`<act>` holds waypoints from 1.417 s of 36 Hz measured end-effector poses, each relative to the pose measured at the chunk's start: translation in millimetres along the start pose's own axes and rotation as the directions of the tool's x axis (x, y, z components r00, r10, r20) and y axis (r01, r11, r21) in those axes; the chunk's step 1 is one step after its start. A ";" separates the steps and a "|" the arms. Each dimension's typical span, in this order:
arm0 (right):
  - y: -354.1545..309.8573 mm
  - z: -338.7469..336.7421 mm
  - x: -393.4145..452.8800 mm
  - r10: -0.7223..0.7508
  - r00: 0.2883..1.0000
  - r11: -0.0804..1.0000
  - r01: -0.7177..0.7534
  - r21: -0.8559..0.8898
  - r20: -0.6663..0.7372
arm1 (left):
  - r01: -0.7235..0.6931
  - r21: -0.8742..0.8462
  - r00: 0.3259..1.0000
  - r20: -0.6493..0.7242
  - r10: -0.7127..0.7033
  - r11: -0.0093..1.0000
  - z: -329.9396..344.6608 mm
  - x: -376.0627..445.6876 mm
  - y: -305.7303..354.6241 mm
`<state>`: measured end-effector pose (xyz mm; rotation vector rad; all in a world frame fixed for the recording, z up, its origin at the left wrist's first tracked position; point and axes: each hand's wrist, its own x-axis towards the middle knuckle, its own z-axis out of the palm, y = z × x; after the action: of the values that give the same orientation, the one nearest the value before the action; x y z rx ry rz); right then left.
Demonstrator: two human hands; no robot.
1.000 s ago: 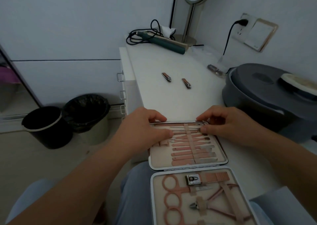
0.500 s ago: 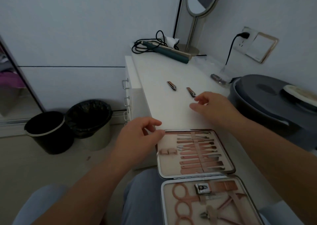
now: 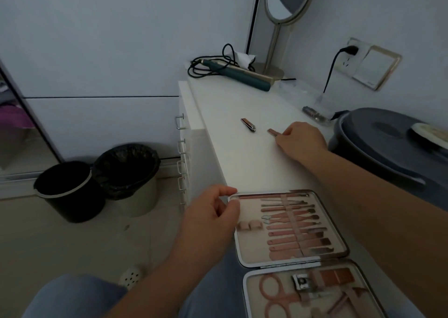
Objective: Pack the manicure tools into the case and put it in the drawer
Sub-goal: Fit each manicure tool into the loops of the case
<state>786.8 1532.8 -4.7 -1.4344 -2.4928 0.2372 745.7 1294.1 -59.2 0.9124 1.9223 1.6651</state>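
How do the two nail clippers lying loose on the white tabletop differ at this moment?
The left clipper lies free with nothing touching it; the right clipper has the right hand at its near end, fingertips on it or closing on it. The left clipper shows whole, with a shiny metal tip; the right clipper is partly covered by the fingers. Both are small, rose-toned, lie flat on the tabletop at a similar slant, and are outside the open case.

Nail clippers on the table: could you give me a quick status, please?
Right hand touching nearer clipper, grip unclear. Left hand pinching case corner. Other clipper loose. Nothing blocking.
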 end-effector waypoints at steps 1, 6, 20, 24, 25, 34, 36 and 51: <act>0.9 -1.2 -1.7 -0.003 1.000 1.000 0.003 0.025 -0.015 | -0.012 0.026 1.000 -0.020 0.012 1.000 2.4 -0.7 0.3; 3.9 -11.8 -13.9 0.008 1.000 0.937 -0.002 0.350 -0.018 | -0.052 0.103 0.995 -0.085 0.061 0.993 8.0 -1.0 1.6; -3.2 -49.1 -91.8 -0.254 0.959 0.574 0.044 0.817 0.127 | -0.022 0.228 0.983 -0.172 0.062 0.973 21.0 4.8 8.4; -6.4 -51.8 -104.8 -0.342 0.932 0.708 0.172 0.685 0.119 | -0.020 0.293 0.973 -0.216 0.086 0.956 24.2 9.2 13.2; -7.5 -50.5 -106.6 -0.347 0.929 0.741 0.189 0.644 0.127 | -0.021 0.304 0.970 -0.224 0.093 0.952 24.6 10.1 13.9; -8.7 -44.8 -109.9 -0.345 0.924 0.787 0.190 0.587 0.163 | -0.105 0.072 0.982 -0.148 0.115 0.992 11.9 -3.7 3.5; -9.5 -42.7 -109.8 -0.354 0.918 0.785 0.186 0.591 0.180 | -0.127 0.053 0.985 -0.111 0.132 0.990 6.4 -8.4 4.3; -8.0 -28.4 -112.3 -0.432 0.851 0.723 0.128 0.679 0.299 | -0.169 0.249 0.977 0.168 0.129 0.954 -5.3 -54.7 -2.6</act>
<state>842.7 1432.0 9.0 -0.7363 -2.5076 1.3404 779.1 1250.8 -65.8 1.2764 2.0437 1.3931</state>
